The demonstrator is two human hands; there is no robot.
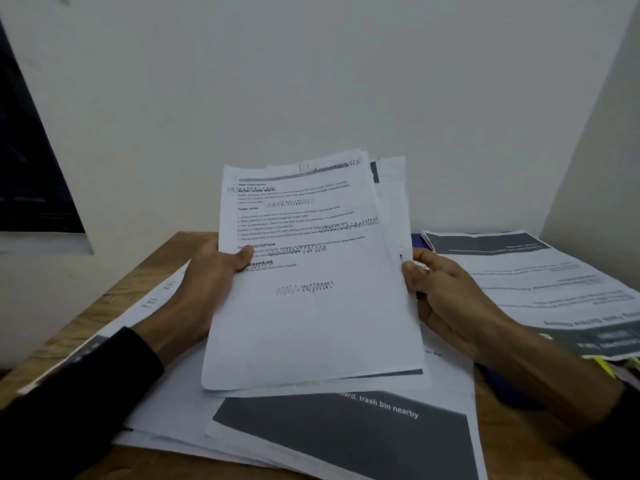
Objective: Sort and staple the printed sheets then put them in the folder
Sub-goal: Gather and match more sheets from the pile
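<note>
Left hand (207, 275), right hand (440, 292) grip sheet stack (311, 306) edges.

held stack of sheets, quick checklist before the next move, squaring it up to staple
1. Both hands on the stack: ok. Left hand grips the left edge, right hand the right edge of the held stack.
2. Edges aligned: not ok. Sheets fan out at the top right and bottom.
3. Stack lifted off the desk papers: ok. It is tilted up above the loose sheets.
4. Stapler within reach: cannot tell, none in view.
5. Folder ready: cannot tell. Something dark blue lies under the papers on the right.
6. Page order: cannot tell, print too blurred.
</note>
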